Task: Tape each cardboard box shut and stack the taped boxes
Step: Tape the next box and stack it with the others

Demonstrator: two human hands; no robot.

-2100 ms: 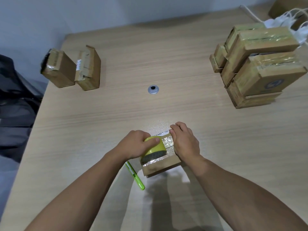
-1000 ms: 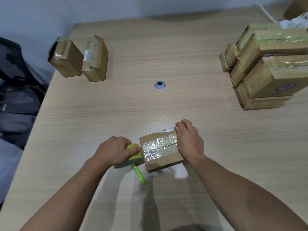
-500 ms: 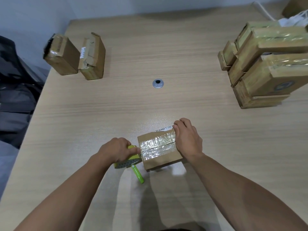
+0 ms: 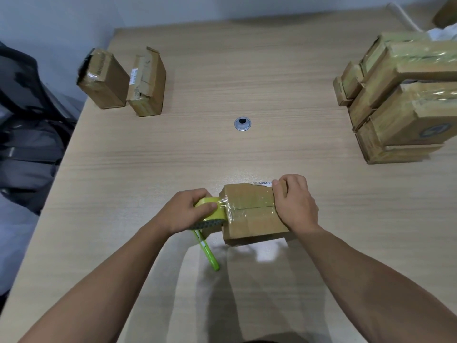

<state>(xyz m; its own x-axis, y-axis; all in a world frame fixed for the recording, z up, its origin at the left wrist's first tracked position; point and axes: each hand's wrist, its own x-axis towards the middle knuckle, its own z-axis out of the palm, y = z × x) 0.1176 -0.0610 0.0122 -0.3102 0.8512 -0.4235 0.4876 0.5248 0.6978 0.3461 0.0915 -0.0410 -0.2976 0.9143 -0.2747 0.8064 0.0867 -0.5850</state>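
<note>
A small cardboard box (image 4: 252,224) lies on the wooden table (image 4: 222,157) near me, with clear tape across its top seam. My left hand (image 4: 184,212) grips a yellow tape roll (image 4: 212,210) at the box's left end, the tape still joined to the box. My right hand (image 4: 295,201) holds the box's right end, fingers curled over its far edge. A stack of taped boxes (image 4: 400,105) stands at the right. Two more boxes (image 4: 123,80) stand on end at the far left.
A green utility knife (image 4: 209,253) lies on the table just below the tape roll. A round metal grommet (image 4: 242,123) sits in the table's middle. A dark chair (image 4: 27,125) stands past the left edge. White cords lie behind the stack.
My left hand drew the tape roll leftward across the box top, off its left end, leaving tape over the seam. My right hand kept holding the right end.
</note>
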